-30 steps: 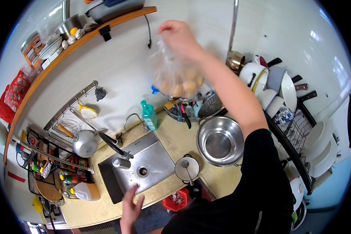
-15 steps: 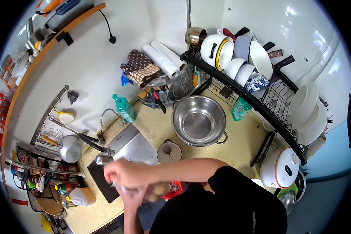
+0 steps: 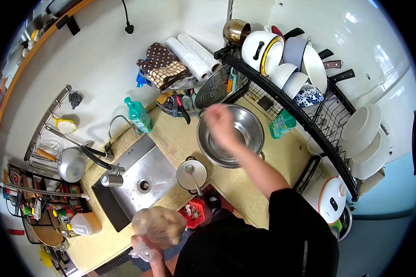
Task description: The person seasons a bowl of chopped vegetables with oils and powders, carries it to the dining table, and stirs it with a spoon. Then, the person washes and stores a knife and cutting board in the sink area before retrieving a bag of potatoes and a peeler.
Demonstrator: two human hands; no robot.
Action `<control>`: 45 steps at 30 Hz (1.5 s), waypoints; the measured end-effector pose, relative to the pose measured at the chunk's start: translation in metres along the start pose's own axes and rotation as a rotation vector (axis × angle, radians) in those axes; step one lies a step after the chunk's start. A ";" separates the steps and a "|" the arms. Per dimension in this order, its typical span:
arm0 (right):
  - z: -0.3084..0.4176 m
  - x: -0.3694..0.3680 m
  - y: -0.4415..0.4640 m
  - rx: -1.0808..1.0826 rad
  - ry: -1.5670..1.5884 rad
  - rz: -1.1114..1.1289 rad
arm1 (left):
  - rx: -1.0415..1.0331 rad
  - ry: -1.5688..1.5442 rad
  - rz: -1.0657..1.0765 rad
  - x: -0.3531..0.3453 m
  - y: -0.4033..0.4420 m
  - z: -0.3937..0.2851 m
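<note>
My left hand is closed round the gathered neck of a clear plastic bag, which holds several round, pale brown items and hangs near the sink's front edge. Over the left part of a large steel basin is my right hand, blurred, its fingers too smeared to read. Left of the basin stands a small white pot with a ladle in it. The steel sink lies further left, below the faucet.
A green bottle stands behind the sink. The black dish rack with bowls and pots is at the right, above a white rice cooker. A red bin sits below the counter. An orange-filled jug is left.
My right hand has left the bag and moved up and right over the basin. The bag, earlier raised by my right hand, now hangs from my left.
</note>
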State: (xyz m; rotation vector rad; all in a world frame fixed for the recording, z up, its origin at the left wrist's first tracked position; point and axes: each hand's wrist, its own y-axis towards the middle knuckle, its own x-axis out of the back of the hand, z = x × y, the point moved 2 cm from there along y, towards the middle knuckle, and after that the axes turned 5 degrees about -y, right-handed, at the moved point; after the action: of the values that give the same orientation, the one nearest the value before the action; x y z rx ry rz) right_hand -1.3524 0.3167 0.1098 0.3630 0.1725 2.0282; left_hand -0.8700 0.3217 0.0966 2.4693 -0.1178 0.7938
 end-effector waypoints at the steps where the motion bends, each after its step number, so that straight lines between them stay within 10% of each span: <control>1: -0.037 0.029 0.037 0.125 -0.067 -0.261 | 0.063 -0.034 -0.035 0.006 -0.002 0.004; 7: -0.140 0.097 0.149 0.099 -0.013 -0.108 | 0.330 0.120 -0.114 0.052 -0.050 0.078; 17: -0.116 0.074 0.161 0.204 -0.204 -0.108 | -0.163 0.777 -0.159 0.092 -0.053 -0.008; 23: -0.109 0.077 0.163 0.092 -0.070 -0.155 | -0.038 0.767 -0.158 0.090 -0.064 -0.016; 26: -0.126 0.078 0.172 0.120 -0.044 -0.222 | 0.589 0.233 -0.295 0.093 -0.116 0.053; 30: -0.125 0.085 0.176 0.336 -0.134 -0.291 | -0.299 1.523 0.029 0.097 -0.124 0.065; 33: -0.124 0.094 0.172 0.256 -0.292 -0.222 | 0.051 1.083 0.048 0.086 -0.079 0.002; 45: -0.120 0.159 0.118 0.070 -1.076 -0.081 | -0.034 0.853 -0.070 0.087 -0.073 0.005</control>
State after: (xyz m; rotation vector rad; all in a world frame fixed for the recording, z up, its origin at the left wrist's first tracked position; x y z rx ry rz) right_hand -1.5593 0.4057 0.0577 1.3902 -0.4023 1.5058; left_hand -0.7779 0.3882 0.1078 1.8921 0.2610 1.7004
